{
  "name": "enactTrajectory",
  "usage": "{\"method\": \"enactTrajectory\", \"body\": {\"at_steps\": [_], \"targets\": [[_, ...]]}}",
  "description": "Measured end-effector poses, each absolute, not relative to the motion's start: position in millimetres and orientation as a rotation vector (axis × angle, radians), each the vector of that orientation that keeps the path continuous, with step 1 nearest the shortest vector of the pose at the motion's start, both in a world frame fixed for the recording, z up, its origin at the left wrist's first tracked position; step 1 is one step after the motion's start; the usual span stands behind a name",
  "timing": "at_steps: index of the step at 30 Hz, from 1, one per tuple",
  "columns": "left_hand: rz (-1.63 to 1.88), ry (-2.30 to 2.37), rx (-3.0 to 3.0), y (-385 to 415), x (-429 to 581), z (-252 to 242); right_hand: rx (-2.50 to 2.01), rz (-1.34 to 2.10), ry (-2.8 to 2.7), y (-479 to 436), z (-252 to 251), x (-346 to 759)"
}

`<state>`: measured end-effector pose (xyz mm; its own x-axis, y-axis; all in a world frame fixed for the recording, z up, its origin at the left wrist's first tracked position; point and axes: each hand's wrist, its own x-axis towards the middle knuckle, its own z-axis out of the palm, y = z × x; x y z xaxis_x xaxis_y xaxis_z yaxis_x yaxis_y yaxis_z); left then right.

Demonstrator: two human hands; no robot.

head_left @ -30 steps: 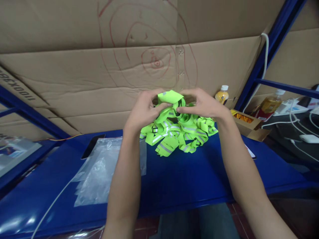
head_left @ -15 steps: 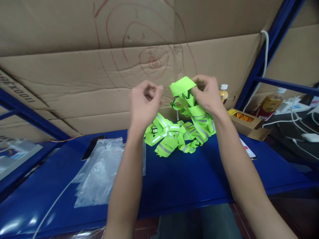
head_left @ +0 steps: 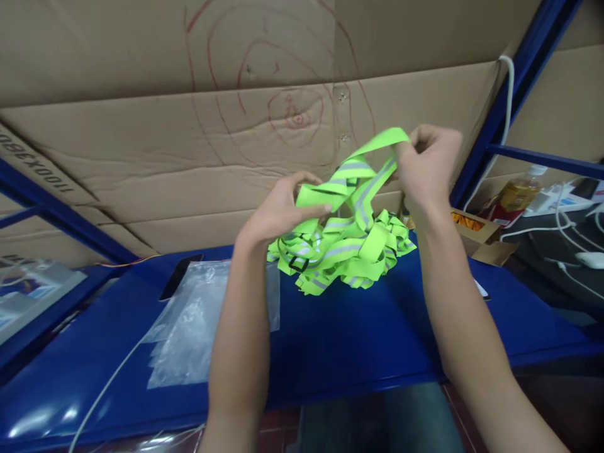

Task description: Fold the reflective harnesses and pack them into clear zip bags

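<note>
Neon-yellow reflective straps with grey stripes and black buckles lie tangled in a heap on the blue table. Raised at the right, my right hand is closed on a loop of reflective strap, pulling it up out of the heap. My left hand is at the heap's left side, its thumb in front of a folded part of the same strap and its fingers partly hidden behind. Between the two hands the strap slants up to the right, with a black buckle near its middle.
Clear zip bags lie stacked on the table at left, beside a dark phone. An open carton and a drink bottle stand at right. A cardboard wall with red drawn rings closes off the back.
My right hand has moved right and up, drawing a strap loop out longer. My left hand, empty before, has come right and down onto the strap. A bottle behind is now mostly covered.
</note>
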<state>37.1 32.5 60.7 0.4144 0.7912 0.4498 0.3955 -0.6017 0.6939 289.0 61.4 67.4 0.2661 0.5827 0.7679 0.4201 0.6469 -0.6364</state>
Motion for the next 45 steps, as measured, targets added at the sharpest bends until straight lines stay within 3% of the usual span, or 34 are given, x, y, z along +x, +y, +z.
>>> {"method": "enactTrajectory", "body": {"at_steps": [4, 11, 15, 20, 27, 33, 40, 45], "targets": [[0.668, 0.983, 2.315, 28, 17, 68, -1.052, 0.164, -1.255, 61, 71, 308], [1.320, 1.378, 2.751, 42, 42, 51, -1.022, 0.355, -1.946, 24, 79, 317], [1.231, 1.224, 2.957, 36, 70, 47, -0.844, 0.278, -2.016, 20, 79, 296], [1.126, 1.349, 2.961, 32, 73, 46, -1.046, 0.260, -2.299, 36, 73, 283], [0.896, 1.316, 2.858, 33, 41, 59, -1.000, 0.017, -2.099, 38, 76, 291], [1.073, 1.480, 2.799, 32, 43, 57, -1.052, 0.039, -2.152, 32, 73, 288], [1.254, 1.319, 2.884, 30, 64, 53, -0.731, 0.339, -2.160, 38, 65, 267], [1.343, 1.396, 2.813, 31, 67, 50, -0.817, 0.203, -2.159, 39, 67, 272]]}}
